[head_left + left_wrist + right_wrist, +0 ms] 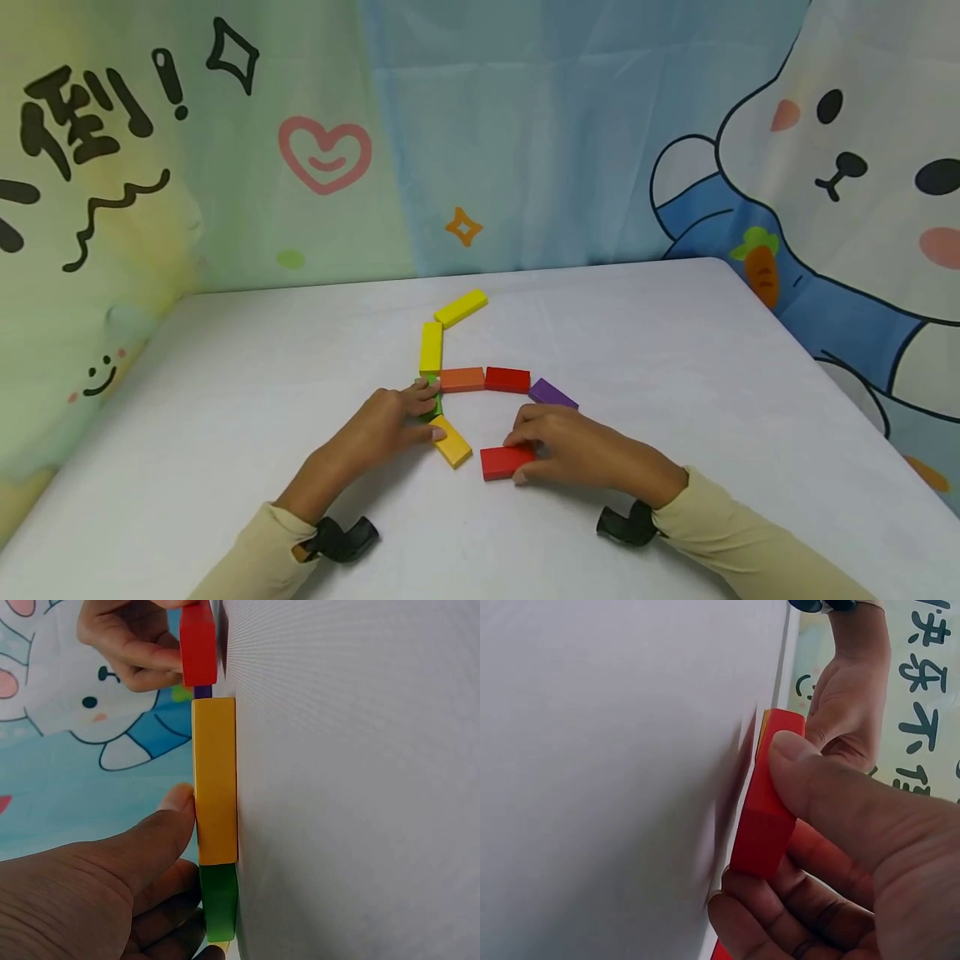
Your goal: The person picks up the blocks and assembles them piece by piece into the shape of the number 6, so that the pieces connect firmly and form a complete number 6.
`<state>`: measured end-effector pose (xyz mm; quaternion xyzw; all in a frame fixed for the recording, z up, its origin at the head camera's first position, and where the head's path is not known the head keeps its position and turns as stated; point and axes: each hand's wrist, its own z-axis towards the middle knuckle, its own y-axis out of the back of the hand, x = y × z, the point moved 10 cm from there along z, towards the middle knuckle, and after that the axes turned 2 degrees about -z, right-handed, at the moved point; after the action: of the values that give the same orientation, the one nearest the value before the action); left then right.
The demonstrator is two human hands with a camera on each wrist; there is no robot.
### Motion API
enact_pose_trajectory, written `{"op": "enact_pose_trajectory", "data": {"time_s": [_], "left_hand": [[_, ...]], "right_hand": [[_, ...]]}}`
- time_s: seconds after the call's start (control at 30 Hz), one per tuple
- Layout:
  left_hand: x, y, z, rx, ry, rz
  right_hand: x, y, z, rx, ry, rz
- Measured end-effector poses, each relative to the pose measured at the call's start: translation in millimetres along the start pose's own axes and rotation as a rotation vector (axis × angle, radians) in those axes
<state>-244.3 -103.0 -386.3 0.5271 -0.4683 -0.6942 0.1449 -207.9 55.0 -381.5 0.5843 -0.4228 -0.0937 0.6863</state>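
Pinching a loose red block [507, 462] between thumb and curled fingers [780, 930], the right hand [577, 450] holds it flat on the counter [675, 350], near the front edge, beside the orange-yellow block [452, 442]. The left hand [382, 429] presses straight fingers on that block and the green block [219, 904], likely steadying the chain.

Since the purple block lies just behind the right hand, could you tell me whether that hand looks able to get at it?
Probably yes: the purple block lies flat just beyond the right hand with nothing between them, but that hand is pinching a red block.
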Motion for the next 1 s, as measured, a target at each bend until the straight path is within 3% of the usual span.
{"op": "enact_pose_trajectory", "data": {"time_s": [0.63, 1.0], "left_hand": [[-1.5, 1.8, -2.1, 0.000, -0.003, -0.001], [-1.7, 1.8, -1.6, -0.006, -0.007, 0.006]], "right_hand": [[9, -5, 10.3, 0.010, 0.025, -0.042], [7, -6, 11.8, 0.016, -0.043, -0.035]]}}
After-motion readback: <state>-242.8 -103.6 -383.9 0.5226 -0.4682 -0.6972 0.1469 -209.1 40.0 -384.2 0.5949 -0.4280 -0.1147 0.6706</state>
